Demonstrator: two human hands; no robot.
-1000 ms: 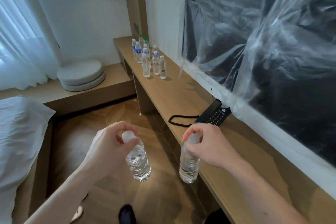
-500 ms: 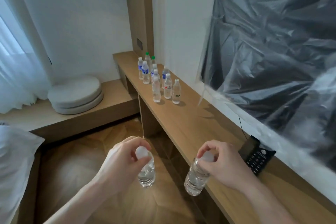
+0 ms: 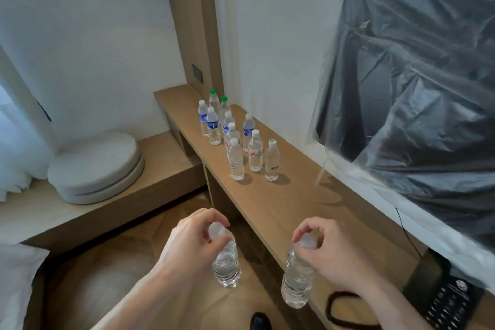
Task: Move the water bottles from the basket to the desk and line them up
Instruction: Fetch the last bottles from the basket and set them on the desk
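Note:
My left hand (image 3: 191, 242) grips a clear water bottle (image 3: 226, 262) by its white cap, hanging over the wooden floor. My right hand (image 3: 330, 252) pinches the cap of a second clear bottle (image 3: 297, 280), which hangs at the front edge of the long wooden desk (image 3: 270, 203). Farther along the desk several water bottles (image 3: 237, 159) stand upright in two rough rows, some with blue labels, two with green caps. The basket is out of view.
A black desk phone (image 3: 450, 300) with a coiled cord (image 3: 337, 308) lies on the desk at the lower right. A dark screen under plastic sheeting (image 3: 415, 88) hangs on the wall above. Round grey cushions (image 3: 96, 166) sit on a low bench to the left.
I have walked closer along the desk towards the standing bottles; they now look larger and nearer. Both hands still carry their bottles by the caps.

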